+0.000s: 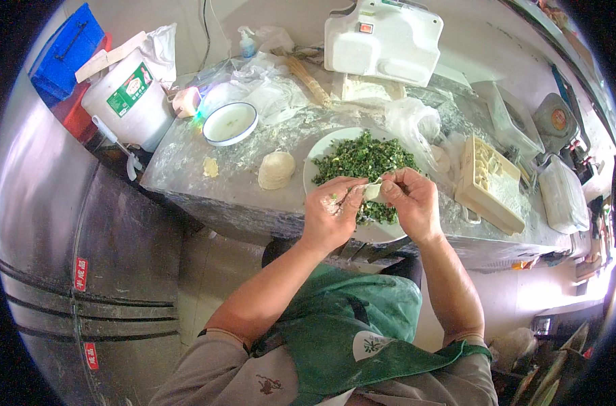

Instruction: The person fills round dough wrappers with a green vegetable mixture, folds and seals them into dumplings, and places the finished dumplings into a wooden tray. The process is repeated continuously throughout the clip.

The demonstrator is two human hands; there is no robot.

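Between my fingertips is a small dumpling (373, 191) in pale dough, held up over a large white plate (318, 147). My left hand (333, 210) pinches its left end, with bits of green stuck to the fingers. My right hand (412, 200) grips the other end between thumb and forefinger. Chopped green filling (364, 152) is heaped on the plate beneath both hands. Left of the plate, a stack of round dough wrappers (276, 170) lies on the floured worktop (227, 177). A small scrap of dough (210, 167) sits farther left.
A cream tray (491, 203) at the right holds several dumplings (483, 162) and flour. Behind stand a blue-rimmed enamel basin (230, 124), a whisk broom (308, 78) and a white dough machine (384, 45). A white bucket (130, 101) stands left, beside a steel refrigerator (120, 228).
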